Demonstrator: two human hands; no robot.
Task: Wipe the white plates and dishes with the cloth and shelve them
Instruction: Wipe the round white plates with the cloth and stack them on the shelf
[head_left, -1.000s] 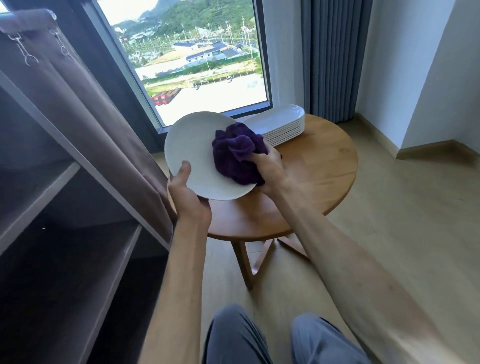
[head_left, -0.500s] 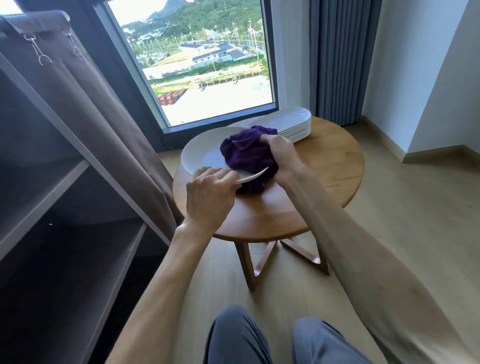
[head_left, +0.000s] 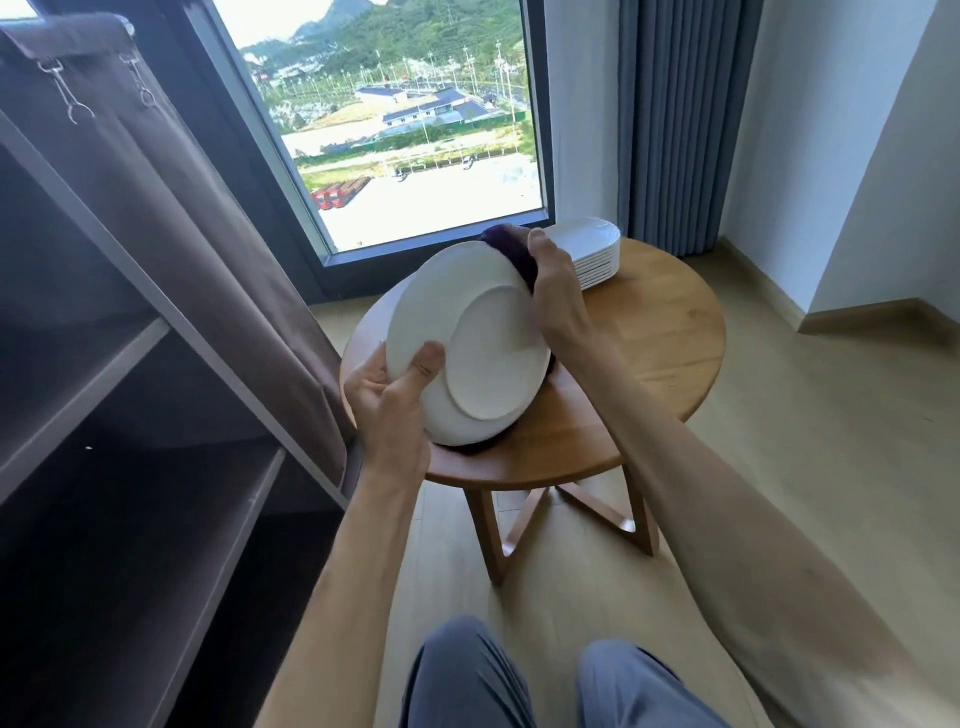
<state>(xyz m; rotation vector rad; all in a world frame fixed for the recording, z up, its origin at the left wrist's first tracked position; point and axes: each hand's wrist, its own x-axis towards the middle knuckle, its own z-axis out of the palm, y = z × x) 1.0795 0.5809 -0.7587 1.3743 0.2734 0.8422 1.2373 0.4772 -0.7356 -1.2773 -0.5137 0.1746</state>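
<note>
Shelf unit (head_left: 130, 415) at left shows no dishes in view, so shelving looks not begun. Round table (head_left: 649, 353) carries a stack of dishes (head_left: 597, 254) not yet wiped (probably). Plate (head_left: 467, 343) held tilted above table, underside up: left hand (head_left: 387, 395) grips its rim, right hand (head_left: 553, 291) presses purple cloth (head_left: 511, 257) to its far edge.

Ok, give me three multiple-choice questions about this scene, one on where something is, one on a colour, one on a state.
1. Where is the stack of white oblong dishes?
A. on the round wooden table
B. on the floor
C. on the shelf

2. What colour is the crumpled cloth?
A. yellow
B. purple
C. white

3. Which side of the round white plate faces the camera?
A. top
B. underside
C. neither, it lies flat

Answers: 1 A, stack sits at the table's far edge; 2 B, purple shows beside the right hand; 3 B, foot ring visible, left hand gripping the rim.
</note>
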